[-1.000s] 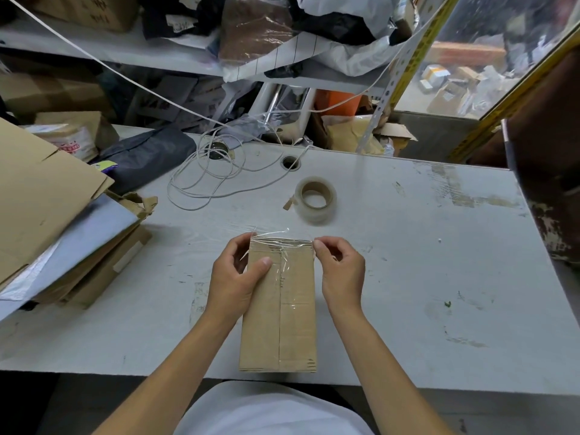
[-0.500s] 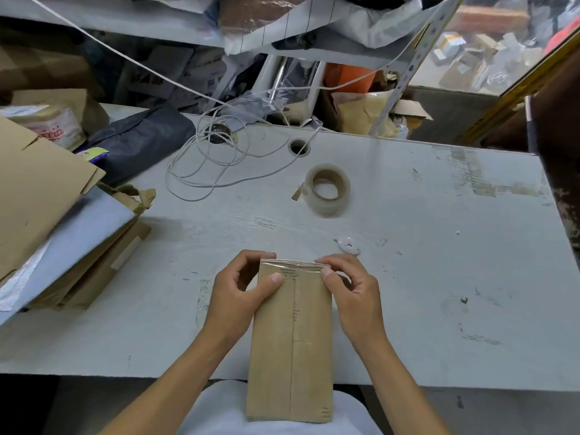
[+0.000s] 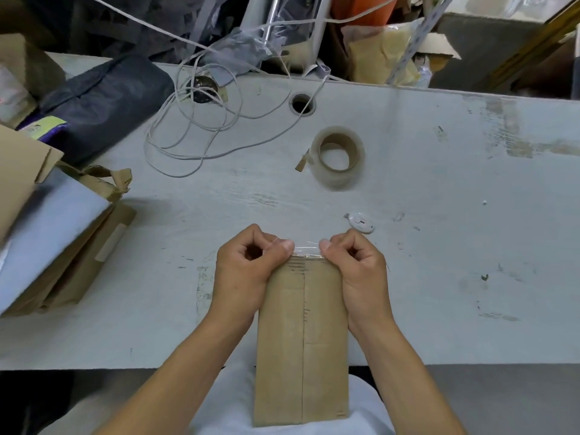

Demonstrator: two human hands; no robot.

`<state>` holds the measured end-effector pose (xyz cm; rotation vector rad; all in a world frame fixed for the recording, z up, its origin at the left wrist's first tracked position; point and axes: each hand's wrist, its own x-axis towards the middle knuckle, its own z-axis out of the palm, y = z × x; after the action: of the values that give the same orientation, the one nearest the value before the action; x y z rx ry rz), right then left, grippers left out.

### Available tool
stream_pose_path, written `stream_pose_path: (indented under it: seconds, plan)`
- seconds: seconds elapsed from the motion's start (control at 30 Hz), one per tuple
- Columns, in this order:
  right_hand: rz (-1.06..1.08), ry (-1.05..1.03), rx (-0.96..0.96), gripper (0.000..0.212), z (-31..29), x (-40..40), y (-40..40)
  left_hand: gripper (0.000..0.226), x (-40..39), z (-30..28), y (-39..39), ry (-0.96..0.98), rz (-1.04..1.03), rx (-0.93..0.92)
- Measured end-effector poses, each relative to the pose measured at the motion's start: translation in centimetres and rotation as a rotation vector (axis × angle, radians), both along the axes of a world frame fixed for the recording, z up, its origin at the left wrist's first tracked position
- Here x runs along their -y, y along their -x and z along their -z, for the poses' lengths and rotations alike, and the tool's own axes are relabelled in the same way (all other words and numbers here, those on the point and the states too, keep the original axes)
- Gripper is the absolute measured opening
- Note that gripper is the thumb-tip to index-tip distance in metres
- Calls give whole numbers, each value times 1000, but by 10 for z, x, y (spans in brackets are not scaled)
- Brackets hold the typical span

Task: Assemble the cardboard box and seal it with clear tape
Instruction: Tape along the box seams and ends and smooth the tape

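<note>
A narrow brown cardboard box (image 3: 303, 340) lies lengthwise, its near end past the table's front edge over my lap. A centre seam runs down its top face. My left hand (image 3: 248, 268) and my right hand (image 3: 354, 268) grip the far end from either side, fingers curled, thumbs pressing a strip of clear tape (image 3: 306, 246) onto the far top edge. The roll of clear tape (image 3: 337, 157) lies flat further back on the table, apart from both hands.
A small white cutter-like object (image 3: 361, 223) lies just beyond my right hand. Flattened cardboard and a grey sheet (image 3: 53, 233) are stacked at left. A loose white cord (image 3: 201, 120) coils at the back, near a cable hole (image 3: 303, 104). Clutter lines the far edge.
The box has been pulled toward me, its near end now past the table edge. Both hands stayed at its far end and their fingers have curled tighter on the tape there.
</note>
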<state>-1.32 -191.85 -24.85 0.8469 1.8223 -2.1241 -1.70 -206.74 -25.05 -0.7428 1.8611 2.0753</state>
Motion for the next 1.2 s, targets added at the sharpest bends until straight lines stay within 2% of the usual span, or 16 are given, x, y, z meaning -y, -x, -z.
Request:
stream_pose_path:
  seconds: [0.13,0.23,0.3,0.37,0.43,0.5,0.53,0.6,0.73,0.93,1.1,1.13,1.2]
  plan:
    - [6,107,150,34,-4,-1,5,29,-6,-4,7,-3,-50,137]
    - [51,194,233,36,-3,0,10,15,-4,-4,14,-142,-95,303]
    - [25,67,176,30,-3,2,10,18,1,-3,20,-228,-98,365]
    - [-80,-296,-39,17,-3,3,6,22,0,-8,21,-190,-52,287]
    - [-235,-476,-284,12,-2,-1,1,24,-1,-12,14,36,75,-15]
    - [-311,-326,-383,14,0,-5,-4,19,1,-7,5,199,257,-290]
    - [-311,-216,-361,15,2,-8,-6,15,6,-3,2,202,326,-341]
    - [-287,-79,-304,18,7,-12,-8,10,16,4,0,116,388,-335]
    - [-320,-31,-245,18,6,-18,-5,17,25,11,3,21,412,-303]
    - [-453,-93,-123,18,0,-22,-3,33,34,9,8,114,527,-262]
    - [-712,-370,48,33,-21,-25,-4,61,45,6,7,502,801,-224]
    - [-733,-463,100,47,-26,-26,-7,65,47,6,6,515,835,-202]
    - [-780,-652,174,92,-36,-26,-17,62,48,1,2,426,784,-226]
